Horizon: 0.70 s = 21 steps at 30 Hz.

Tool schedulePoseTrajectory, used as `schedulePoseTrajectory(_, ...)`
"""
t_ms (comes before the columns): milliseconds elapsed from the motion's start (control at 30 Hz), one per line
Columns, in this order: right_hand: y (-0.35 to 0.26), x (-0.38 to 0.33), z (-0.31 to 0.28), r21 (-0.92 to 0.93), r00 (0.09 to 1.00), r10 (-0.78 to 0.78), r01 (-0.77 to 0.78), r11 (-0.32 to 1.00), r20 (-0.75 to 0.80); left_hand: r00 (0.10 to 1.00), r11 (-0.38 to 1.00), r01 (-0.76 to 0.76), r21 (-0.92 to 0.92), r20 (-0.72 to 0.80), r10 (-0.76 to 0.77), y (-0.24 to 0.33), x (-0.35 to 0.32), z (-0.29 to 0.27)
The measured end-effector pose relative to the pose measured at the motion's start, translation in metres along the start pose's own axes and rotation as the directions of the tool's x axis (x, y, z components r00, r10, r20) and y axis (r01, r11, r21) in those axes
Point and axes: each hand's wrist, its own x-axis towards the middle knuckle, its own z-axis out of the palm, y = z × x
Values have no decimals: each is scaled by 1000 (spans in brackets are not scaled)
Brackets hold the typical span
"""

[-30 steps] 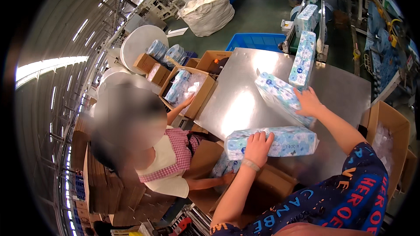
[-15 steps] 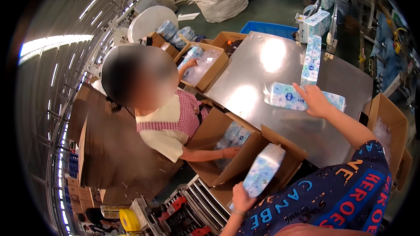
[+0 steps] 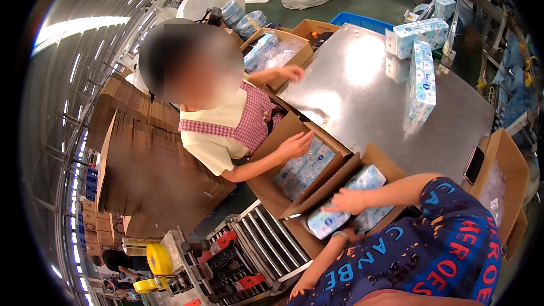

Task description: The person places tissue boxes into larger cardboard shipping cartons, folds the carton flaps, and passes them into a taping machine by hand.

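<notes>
Blue-white tissue pack in cardboard box, right hand fingers spread on top.

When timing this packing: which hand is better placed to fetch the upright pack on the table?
Probably the right hand: it rests atop the boxed pack, nearer the upright pack; the left hand sits lower, farther away.

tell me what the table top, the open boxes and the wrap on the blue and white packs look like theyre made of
Table top: bare metal, likely steel; grey, with bright blurred glare from the lights.
Open box under the person's right hand: brown corrugated cardboard, matte, with folded-out flaps.
Pack under that hand: thin printed plastic film, by the look; glossy and slightly wrinkled over a soft filling.
</notes>
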Motion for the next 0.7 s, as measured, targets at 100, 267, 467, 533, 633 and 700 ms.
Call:
schedulePoseTrajectory(100,-8,21,104,-3,985,69,-69,998,160,954,995,52,81,290,-73,23,-25,-37)
schedulePoseTrajectory(267,32,28,170,280,759,143,-399,873,635,975,988,153,35,156,-157,36,-53,-64)
schedulePoseTrajectory(467,119,-74,-92,787,904,407,-346,511,133,989,993,-19,-114,-145,2,14,-31,-71)
schedulePoseTrajectory(533,176,-151,-120,570,626,778,-620,539,-55,989,989,-10,-145,-146,-12,46,-23,-100)
schedulePoseTrajectory(633,212,-238,-136,220,116,886,-947,236,-449,982,990,-71,-118,-183,49,77,-12,-126)
schedulePoseTrajectory(700,212,-281,-110,307,-137,888,-952,5,-439,974,983,-151,-103,-183,131,94,3,-136)
